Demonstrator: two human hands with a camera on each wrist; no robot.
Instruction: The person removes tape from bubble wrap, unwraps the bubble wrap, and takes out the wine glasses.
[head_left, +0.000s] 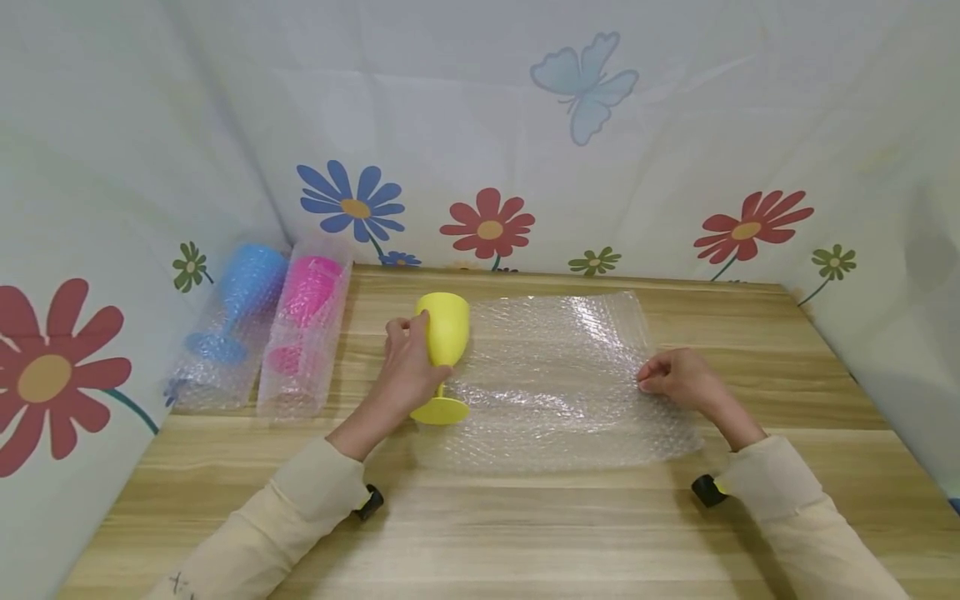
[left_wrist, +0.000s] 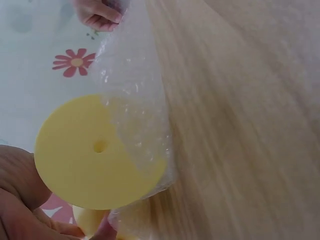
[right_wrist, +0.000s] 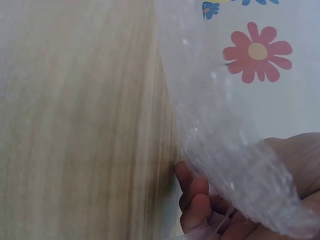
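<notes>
A yellow goblet (head_left: pixel 447 329) lies on the left part of a clear piece of bubble wrap (head_left: pixel 525 425), its bowl towards the back wall and its round foot (left_wrist: pixel 95 155) towards me. My left hand (head_left: pixel 408 362) grips the goblet from its left side, with the thumb near the stem. At the opposite edge of the wrap, my right hand (head_left: pixel 682 379) pinches the plastic between thumb and fingers. In the right wrist view the wrap (right_wrist: pixel 220 135) rises in front of that hand and covers part of its palm.
To the left lie a blue goblet (head_left: pixel 251 279) and a pink goblet (head_left: pixel 307 287), each inside bubble wrap. A wooden tabletop (head_left: pixel 525 533) carries everything. White cloth walls (head_left: pixel 450 100) printed with flowers and a butterfly stand behind and at both sides.
</notes>
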